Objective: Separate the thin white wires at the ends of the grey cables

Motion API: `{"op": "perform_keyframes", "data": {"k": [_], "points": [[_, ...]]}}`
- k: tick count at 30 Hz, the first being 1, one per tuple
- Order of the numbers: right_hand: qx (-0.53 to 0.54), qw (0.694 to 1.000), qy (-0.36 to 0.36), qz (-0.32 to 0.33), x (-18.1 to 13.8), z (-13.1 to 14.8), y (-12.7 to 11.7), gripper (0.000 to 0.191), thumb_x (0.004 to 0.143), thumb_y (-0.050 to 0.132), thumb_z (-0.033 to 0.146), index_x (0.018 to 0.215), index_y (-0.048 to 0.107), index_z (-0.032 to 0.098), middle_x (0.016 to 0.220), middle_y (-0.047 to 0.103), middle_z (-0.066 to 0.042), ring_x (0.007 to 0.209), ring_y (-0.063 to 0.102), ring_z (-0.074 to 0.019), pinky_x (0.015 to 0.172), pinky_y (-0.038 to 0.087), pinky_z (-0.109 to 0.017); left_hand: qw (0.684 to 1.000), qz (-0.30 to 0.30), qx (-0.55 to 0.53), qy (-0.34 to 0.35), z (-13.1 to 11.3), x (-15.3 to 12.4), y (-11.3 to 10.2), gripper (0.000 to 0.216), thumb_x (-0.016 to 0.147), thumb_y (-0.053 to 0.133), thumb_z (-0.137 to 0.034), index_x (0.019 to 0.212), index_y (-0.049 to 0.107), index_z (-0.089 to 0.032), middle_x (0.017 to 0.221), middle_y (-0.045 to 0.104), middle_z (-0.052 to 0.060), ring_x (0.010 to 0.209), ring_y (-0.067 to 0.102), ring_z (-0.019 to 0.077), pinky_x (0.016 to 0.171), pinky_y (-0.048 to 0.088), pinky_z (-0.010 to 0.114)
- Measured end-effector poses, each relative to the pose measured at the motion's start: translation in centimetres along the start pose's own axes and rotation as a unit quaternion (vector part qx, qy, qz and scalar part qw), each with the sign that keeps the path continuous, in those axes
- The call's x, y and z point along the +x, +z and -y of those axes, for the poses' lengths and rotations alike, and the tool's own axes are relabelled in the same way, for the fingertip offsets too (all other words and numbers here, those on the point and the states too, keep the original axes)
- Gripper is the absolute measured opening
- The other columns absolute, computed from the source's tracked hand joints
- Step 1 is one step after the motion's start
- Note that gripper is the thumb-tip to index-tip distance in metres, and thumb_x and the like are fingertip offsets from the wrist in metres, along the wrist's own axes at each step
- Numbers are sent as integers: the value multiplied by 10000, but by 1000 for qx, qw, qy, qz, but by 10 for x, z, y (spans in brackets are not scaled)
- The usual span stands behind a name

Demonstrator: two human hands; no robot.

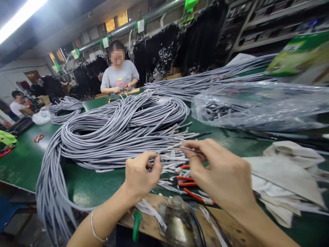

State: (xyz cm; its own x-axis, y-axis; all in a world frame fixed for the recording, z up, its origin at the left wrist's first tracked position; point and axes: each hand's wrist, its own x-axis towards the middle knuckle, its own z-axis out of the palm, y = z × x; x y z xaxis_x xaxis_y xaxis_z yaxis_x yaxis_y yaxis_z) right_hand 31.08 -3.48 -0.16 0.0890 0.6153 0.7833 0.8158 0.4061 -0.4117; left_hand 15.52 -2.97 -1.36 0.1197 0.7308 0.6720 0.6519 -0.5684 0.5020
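Observation:
My left hand (142,175) is closed in a pinch in front of the cable bundle, with the small pale tip of what looks like a grey cable at its fingertips. One grey cable (83,207) runs behind that wrist; the palm hides where it leads. To the right, my right hand (218,168), slightly blurred, pinches a thin strand, too fine to make out well. A large coiled bundle of grey cables (110,137) lies just beyond both hands, its stripped ends pointing right. Red-handled pliers (185,181) rest below and between the hands.
A worn wooden board (151,209) with a metal fixture (178,223) sits at the near edge of the green table (28,164). Pale cloths (285,171) lie right, a clear plastic bag (257,106) behind them. Across the table sits a co-worker (119,73). Cables hang over the left edge.

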Motion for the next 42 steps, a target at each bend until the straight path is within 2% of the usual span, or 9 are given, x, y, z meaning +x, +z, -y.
{"op": "perform_keyframes", "data": {"k": [4, 10, 16, 20, 26, 30, 34, 39, 42], "points": [[3, 992, 81, -94, 1, 4, -6, 161, 864, 484, 289, 786, 590, 195, 648, 620, -64, 516, 522, -154, 522, 381, -287, 999, -4, -2, -42, 3, -1, -1, 168, 795, 524, -192, 717, 671, -169, 442, 555, -28, 371, 461, 81, 463, 379, 189], [139, 985, 5, 99, -10, 13, 9, 257, 800, 569, 425, 677, 670, 224, 548, 601, 2, 428, 491, -113, 454, 361, -257, 996, 1, -43, -72, 7, -3, -3, 162, 836, 521, -217, 819, 673, -162, 539, 626, -2, 409, 520, 93, 478, 419, 190], [174, 970, 123, 119, -8, 12, 13, 358, 711, 599, 516, 695, 708, 176, 401, 382, 45, 360, 350, -97, 393, 297, -256, 993, 28, -88, -73, 6, -6, -2, 162, 847, 516, -238, 837, 662, -168, 580, 648, 7, 412, 547, 96, 471, 443, 193], [262, 925, 183, 204, -7, 12, 15, 330, 691, 605, 472, 650, 707, 161, 401, 408, 33, 369, 343, -97, 378, 311, -257, 993, 35, -95, -52, 5, -7, -1, 152, 835, 506, -219, 830, 648, -167, 593, 649, 15, 437, 560, 104, 483, 459, 198], [360, 886, 231, 179, -11, 19, 20, 292, 673, 640, 472, 634, 643, 183, 489, 501, 12, 411, 388, -95, 381, 343, -233, 990, 16, -88, -107, 4, -4, -1, 89, 791, 506, -190, 705, 529, -185, 492, 534, -38, 402, 473, 77, 428, 359, 184], [399, 865, 215, 215, -11, 25, 16, 302, 677, 656, 485, 641, 630, 186, 510, 509, 11, 427, 395, -93, 391, 354, -227, 980, 11, -113, -161, 5, -1, 0, 82, 788, 503, -204, 708, 492, -190, 438, 398, -86, 375, 366, 63, 420, 280, 195], [399, 871, 184, 220, -11, 25, 17, 312, 671, 670, 494, 615, 644, 189, 454, 479, 22, 395, 367, -89, 372, 331, -232, 968, 7, -151, -201, 3, 3, 0, 101, 793, 499, -231, 705, 492, -183, 436, 334, -98, 390, 344, 65, 443, 255, 205], [378, 891, 144, 208, -13, 23, 21, 291, 672, 678, 495, 599, 675, 213, 525, 612, -23, 446, 496, -130, 424, 407, -256, 935, 30, -219, -277, 3, 6, 2, 106, 790, 486, -234, 698, 489, -182, 417, 339, -96, 376, 327, 73, 415, 231, 205], [358, 893, 159, 220, -12, 21, 23, 284, 649, 691, 494, 608, 681, 214, 540, 624, -29, 467, 513, -142, 430, 411, -260, 943, 25, -202, -264, 7, 7, 2, 103, 800, 484, -228, 715, 518, -181, 426, 374, -85, 382, 360, 82, 424, 255, 206]]}}
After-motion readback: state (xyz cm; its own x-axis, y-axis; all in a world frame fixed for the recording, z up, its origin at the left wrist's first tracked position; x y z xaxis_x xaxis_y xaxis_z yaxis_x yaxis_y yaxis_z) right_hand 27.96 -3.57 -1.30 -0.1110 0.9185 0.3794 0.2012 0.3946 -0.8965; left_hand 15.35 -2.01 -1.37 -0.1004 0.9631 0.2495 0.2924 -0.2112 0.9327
